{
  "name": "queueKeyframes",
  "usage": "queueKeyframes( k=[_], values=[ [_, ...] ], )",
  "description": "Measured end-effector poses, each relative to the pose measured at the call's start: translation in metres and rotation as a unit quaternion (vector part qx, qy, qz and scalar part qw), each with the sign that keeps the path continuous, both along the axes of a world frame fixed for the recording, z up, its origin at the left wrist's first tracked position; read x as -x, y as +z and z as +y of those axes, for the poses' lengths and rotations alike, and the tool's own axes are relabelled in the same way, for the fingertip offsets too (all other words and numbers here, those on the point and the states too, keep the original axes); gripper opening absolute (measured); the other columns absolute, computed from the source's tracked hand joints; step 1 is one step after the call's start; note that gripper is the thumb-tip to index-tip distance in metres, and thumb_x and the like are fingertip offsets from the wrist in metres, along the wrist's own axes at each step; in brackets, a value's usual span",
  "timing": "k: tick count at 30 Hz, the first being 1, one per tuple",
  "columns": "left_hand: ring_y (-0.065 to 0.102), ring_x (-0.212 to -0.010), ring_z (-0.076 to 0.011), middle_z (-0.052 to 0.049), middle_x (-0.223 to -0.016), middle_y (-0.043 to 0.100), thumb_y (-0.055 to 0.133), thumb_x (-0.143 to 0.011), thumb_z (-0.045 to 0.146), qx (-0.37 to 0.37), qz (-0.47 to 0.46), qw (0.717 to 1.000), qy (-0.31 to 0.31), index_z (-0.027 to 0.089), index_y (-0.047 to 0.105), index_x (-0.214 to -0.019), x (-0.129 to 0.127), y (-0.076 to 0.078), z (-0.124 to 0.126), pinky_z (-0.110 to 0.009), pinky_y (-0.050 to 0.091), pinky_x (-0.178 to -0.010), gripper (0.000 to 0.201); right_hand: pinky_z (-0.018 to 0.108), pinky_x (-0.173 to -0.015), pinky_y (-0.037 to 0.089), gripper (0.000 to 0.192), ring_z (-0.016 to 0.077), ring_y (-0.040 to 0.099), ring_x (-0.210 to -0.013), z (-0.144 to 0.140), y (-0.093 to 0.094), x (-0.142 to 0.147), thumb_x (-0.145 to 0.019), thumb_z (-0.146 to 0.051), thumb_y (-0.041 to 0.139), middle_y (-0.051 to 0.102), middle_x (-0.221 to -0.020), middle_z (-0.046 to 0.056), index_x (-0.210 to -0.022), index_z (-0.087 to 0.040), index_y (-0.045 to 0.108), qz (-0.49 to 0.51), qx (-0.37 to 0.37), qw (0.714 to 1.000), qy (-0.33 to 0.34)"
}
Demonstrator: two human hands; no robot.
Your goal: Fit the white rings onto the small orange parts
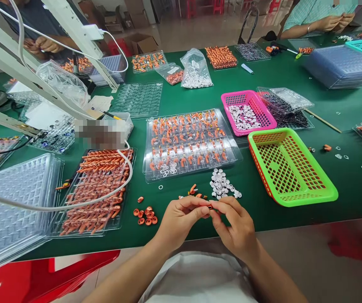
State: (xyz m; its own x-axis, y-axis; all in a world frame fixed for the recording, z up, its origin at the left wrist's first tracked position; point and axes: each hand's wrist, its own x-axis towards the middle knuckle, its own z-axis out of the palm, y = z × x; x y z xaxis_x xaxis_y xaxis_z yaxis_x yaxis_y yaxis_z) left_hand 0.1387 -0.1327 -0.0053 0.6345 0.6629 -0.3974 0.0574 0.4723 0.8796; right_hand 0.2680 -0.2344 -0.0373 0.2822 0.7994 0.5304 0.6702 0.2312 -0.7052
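Observation:
My left hand (178, 222) and my right hand (238, 229) meet above the table's front edge, fingertips pinched together. Between them is a small copper-coloured part (210, 207), mostly covered by the fingers. Just beyond my fingers lie a few orange curved pieces (193, 190) and a pile of small white discs (220, 183). Left of my left hand sit several copper-coloured cup-shaped pieces (148, 213). Farther back, a clear compartment tray (193, 139) carries rows of orange hook-shaped pieces, with small clear rings (169, 168) at its near left corner.
An empty-looking green basket (294, 166) stands to the right, behind it a pink basket (248, 111) with white pieces. At left are a tray of copper-coloured pieces (94, 193), stacked clear trays (17, 202) and a white cable (73, 207). Co-workers' hands (330, 23) show across the table.

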Motion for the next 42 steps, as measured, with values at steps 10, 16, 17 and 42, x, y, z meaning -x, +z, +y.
queueKeyframes(
  k=[10, 16, 17, 42],
  values=[
    [0.072, -0.073, -0.0179, -0.006, -0.080, 0.078, 0.082, -0.070, 0.025, 0.073, -0.026, 0.996, 0.039, 0.014, 0.077, -0.081, -0.001, -0.013, -0.007, -0.030, 0.060, -0.076, 0.016, 0.033, -0.064, 0.057, 0.032, 0.0200, 0.064, -0.075, 0.003, 0.006, -0.006, -0.088, -0.006, 0.057, 0.065, -0.086, 0.009, -0.117, -0.018, 0.058, -0.096, -0.010, 0.995, -0.004],
    [0.070, -0.065, -0.0136, -0.004, -0.072, 0.076, 0.087, -0.063, 0.023, 0.163, -0.067, 0.981, 0.082, 0.013, 0.075, -0.075, -0.005, -0.010, -0.012, -0.023, 0.059, -0.066, 0.020, 0.028, -0.062, 0.056, 0.026, 0.0159, 0.061, -0.072, 0.005, 0.010, -0.003, -0.088, -0.005, 0.057, 0.063, -0.085, 0.006, -0.109, -0.020, 0.060, 0.028, -0.011, 0.999, 0.012],
    [0.070, -0.065, -0.0131, -0.004, -0.073, 0.076, 0.087, -0.063, 0.022, 0.173, -0.076, 0.978, 0.084, 0.013, 0.075, -0.074, -0.005, -0.010, -0.012, -0.022, 0.059, -0.065, 0.019, 0.027, -0.061, 0.056, 0.025, 0.0153, 0.060, -0.071, 0.005, 0.011, -0.002, -0.087, -0.006, 0.057, 0.062, -0.085, 0.005, -0.108, -0.020, 0.061, 0.046, -0.009, 0.999, 0.012],
    [0.070, -0.067, -0.0134, -0.003, -0.071, 0.075, 0.083, -0.066, 0.019, 0.208, -0.115, 0.967, 0.086, 0.015, 0.069, -0.072, -0.003, -0.014, -0.015, -0.023, 0.055, -0.071, 0.015, 0.024, -0.055, 0.052, 0.022, 0.0133, 0.058, -0.067, 0.007, 0.009, 0.002, -0.088, -0.010, 0.060, 0.061, -0.081, 0.002, -0.105, -0.022, 0.066, 0.103, -0.012, 0.994, 0.026]
  ],
)
